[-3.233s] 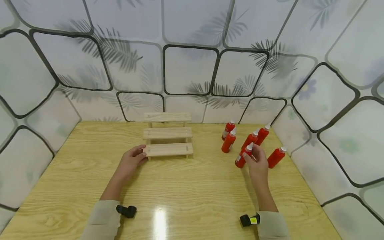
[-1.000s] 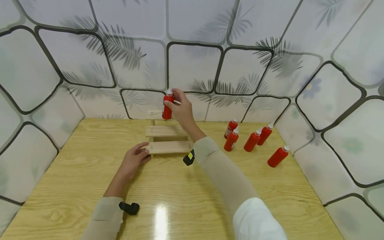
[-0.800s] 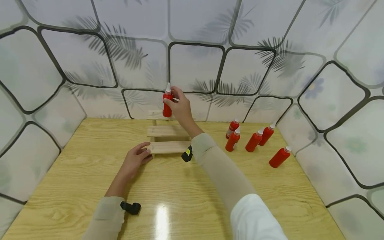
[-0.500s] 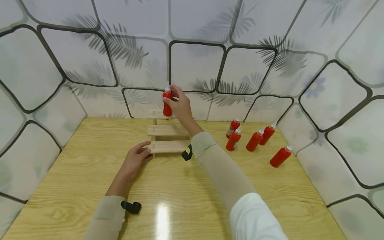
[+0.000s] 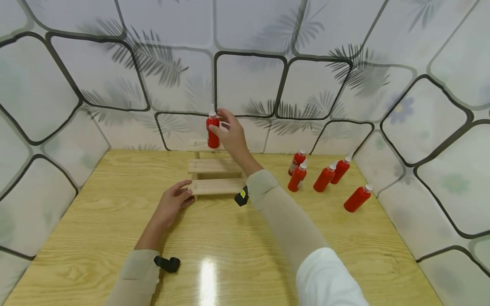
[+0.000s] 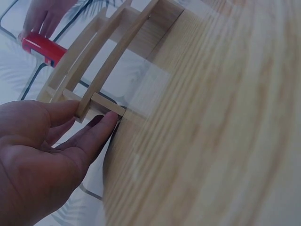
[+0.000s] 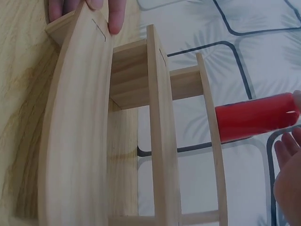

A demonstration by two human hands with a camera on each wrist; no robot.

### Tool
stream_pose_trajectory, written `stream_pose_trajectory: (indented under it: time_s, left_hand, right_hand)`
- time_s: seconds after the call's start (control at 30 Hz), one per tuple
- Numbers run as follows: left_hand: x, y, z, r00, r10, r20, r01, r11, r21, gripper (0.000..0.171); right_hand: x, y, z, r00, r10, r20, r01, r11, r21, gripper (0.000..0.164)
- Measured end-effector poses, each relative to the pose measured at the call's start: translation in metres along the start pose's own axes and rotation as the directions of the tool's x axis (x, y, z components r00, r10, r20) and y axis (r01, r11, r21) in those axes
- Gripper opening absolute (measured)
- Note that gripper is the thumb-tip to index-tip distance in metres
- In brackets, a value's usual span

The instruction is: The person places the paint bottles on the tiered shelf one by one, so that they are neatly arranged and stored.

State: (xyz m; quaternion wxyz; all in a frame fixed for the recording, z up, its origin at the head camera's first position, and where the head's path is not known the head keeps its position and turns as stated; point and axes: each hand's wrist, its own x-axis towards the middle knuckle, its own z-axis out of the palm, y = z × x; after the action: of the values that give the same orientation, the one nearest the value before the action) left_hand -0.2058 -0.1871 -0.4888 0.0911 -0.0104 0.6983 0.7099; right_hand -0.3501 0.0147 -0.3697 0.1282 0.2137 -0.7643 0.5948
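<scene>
A three-step wooden display stand stands at the back of the table. My left hand pinches the left end of its lowest step; in the left wrist view the thumb lies on the board and a finger against its support. A red squeeze bottle with a white pointed nozzle stands upright on the top step, left of centre. Its base meets that board in the right wrist view. My right hand is at the bottle's right side, fingers loosened and apart, thumb still overlapping it. Whether the thumb touches is unclear.
Several more red squeeze bottles stand at the table's right: two close together, another pair farther right, and one by the right wall. A patterned wall rises behind the stand. My right forearm crosses the table.
My right hand carried the bottle from the right-hand group to the top step. Over the last half second its fingers loosened and it shifted slightly right, the bottle staying. My left hand stayed at the stand.
</scene>
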Motion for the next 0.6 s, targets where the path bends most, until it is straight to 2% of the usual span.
stream_pose_trajectory:
  time_s: [0.3, 0.6]
  left_hand:
    - [0.001, -0.001, 0.000, 1.000, -0.006, -0.002, 0.006, 1.000, -0.003, 0.050]
    - [-0.001, -0.002, -0.001, 1.000, 0.008, 0.010, -0.008, 1.000, 0.013, 0.051]
  right_hand:
    - [-0.022, 0.005, -0.038, 0.998, -0.041, -0.039, 0.042, 0.999, 0.011, 0.060]
    - [-0.065, -0.001, -0.094, 0.994, -0.041, -0.100, 0.041, 0.999, 0.003, 0.056]
